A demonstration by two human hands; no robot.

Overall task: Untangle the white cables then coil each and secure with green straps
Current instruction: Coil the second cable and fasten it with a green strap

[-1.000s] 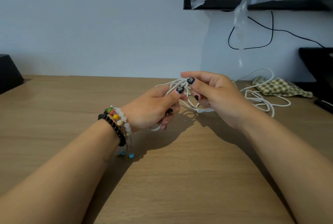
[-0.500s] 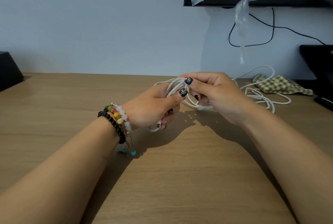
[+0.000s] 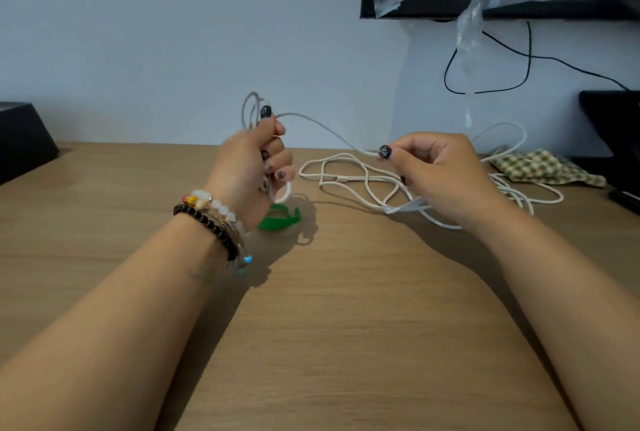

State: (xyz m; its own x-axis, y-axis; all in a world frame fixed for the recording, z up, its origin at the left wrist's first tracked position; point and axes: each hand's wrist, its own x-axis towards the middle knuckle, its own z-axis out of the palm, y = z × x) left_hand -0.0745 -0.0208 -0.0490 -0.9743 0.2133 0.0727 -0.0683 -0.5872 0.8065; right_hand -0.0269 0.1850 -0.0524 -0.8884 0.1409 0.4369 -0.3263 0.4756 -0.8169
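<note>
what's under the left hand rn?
A green strap lies on the table just below the left hand, which grips a coiled white cable. The wrist covers the strap's left end.

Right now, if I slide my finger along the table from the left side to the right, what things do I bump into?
Black box → left hand holding coiled white cable → green strap → loose white cables → right hand → checkered cloth → black device.

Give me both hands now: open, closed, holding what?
Left hand: closed, gripping the coiled white cable.
Right hand: closed, pinching the same cable's free run.
</note>
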